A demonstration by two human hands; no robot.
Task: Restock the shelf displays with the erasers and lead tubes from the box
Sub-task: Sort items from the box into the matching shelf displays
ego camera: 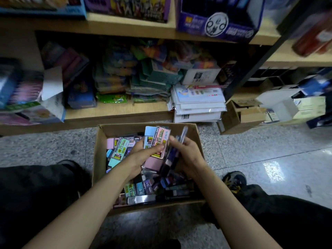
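Observation:
A cardboard box (100, 159) stands open on the floor between my knees, full of packaged erasers (120, 148) and dark lead tubes (177, 192). My left hand (143, 153) holds a stack of blue and pink eraser packs (157, 138) upright over the box. My right hand (186, 151) grips a bunch of thin lead tubes (179, 139) right beside them. Both hands touch at the middle of the box.
A low wooden shelf (116, 114) just beyond the box holds piled stationery packs and white packets (197, 103). A small open carton (239, 117) sits on the floor at right. Display boxes (219, 17) stand on the upper shelf. My shoes and dark trousers flank the box.

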